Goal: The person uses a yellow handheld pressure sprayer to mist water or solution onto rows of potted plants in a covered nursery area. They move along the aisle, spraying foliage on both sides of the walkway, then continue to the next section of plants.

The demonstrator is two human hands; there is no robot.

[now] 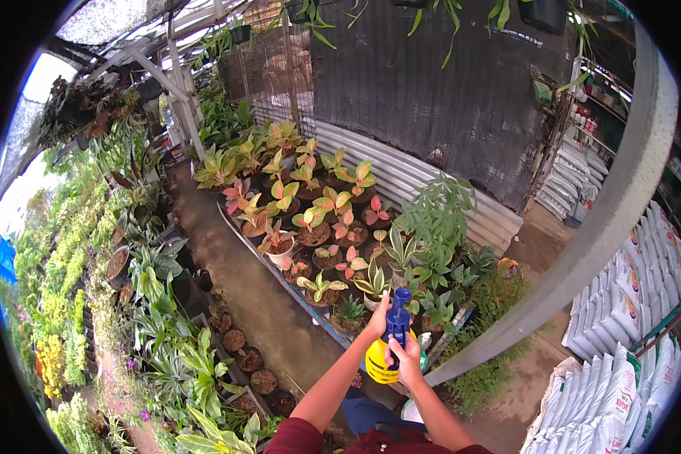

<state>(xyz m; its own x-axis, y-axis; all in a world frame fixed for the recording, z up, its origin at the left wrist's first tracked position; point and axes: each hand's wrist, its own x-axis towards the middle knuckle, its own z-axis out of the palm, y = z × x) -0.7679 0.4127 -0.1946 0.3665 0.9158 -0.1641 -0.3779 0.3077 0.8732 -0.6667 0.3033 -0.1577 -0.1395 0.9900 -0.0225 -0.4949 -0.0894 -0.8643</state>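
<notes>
Item: yellow pump sprayer bottle [377, 363] with a blue pump top [398, 321], held upright low in the view, just in front of the person and above the near end of a plant bench. Left hand [378, 318] rests against the left side of the blue top, fingers curled round it. Right hand [408, 362] grips the handle below the top, fingers closed on it; the two hands sit close together on the one bottle. Surroundings: potted plants with pink and green leaves [310, 212] massed on the bench ahead; a corrugated metal wall [401, 170] behind them; a bare earth path [242, 280] to the left; stacked white sacks [628, 318] to the right; a grey slanting post [598, 219] crossing the right side.
</notes>
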